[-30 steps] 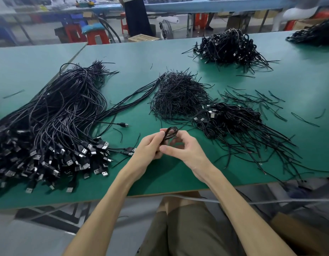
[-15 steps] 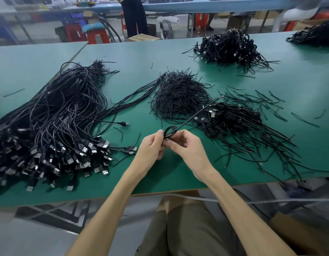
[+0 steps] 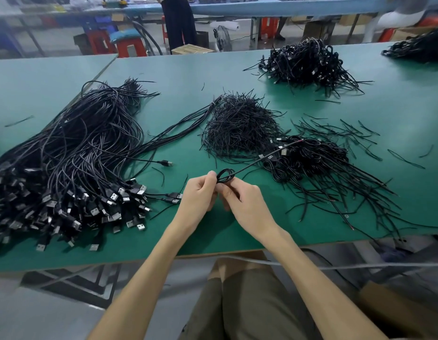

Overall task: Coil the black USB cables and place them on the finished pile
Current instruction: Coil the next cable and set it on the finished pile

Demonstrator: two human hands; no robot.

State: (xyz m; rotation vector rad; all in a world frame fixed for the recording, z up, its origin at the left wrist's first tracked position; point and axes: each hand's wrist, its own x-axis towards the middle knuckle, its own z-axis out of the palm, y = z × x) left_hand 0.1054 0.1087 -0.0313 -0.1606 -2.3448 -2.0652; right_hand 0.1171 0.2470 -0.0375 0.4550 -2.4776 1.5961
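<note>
The black USB cable (image 3: 225, 176) was held just above the near part of the green table (image 3: 178, 77), wound into a small coil of several turns between the two hands. The left hand (image 3: 199, 195) had its fingers curled, and its thumb and forefinger pinched the left side of the coil. The right hand (image 3: 247, 204), also curled, pinched the coil from below and to the right, its knuckles touching those of the left. From the coil a straight free end (image 3: 269, 158) ran up and to the right, passing over the near pile of coiled cables (image 3: 311, 158), which lay on the table just to the right of the hands with many loose tails fanning out toward the table's edge. To the left a large heap of uncoiled cables (image 3: 65, 155) was spread out, its plugs bunched toward the near edge and its wires trailing away toward the far side. One single plug (image 3: 167, 163) lay apart from that heap, between it and the hands. Behind the hands sat a mound of short black wire pieces (image 3: 237, 128), touching the coiled pile. Farther back on the table was another tangled pile (image 3: 306, 62), and a further one (image 3: 419, 47) at the far right corner. Beyond the table stood red stools (image 3: 129, 46) and a person in dark trousers (image 3: 178, 20).
</note>
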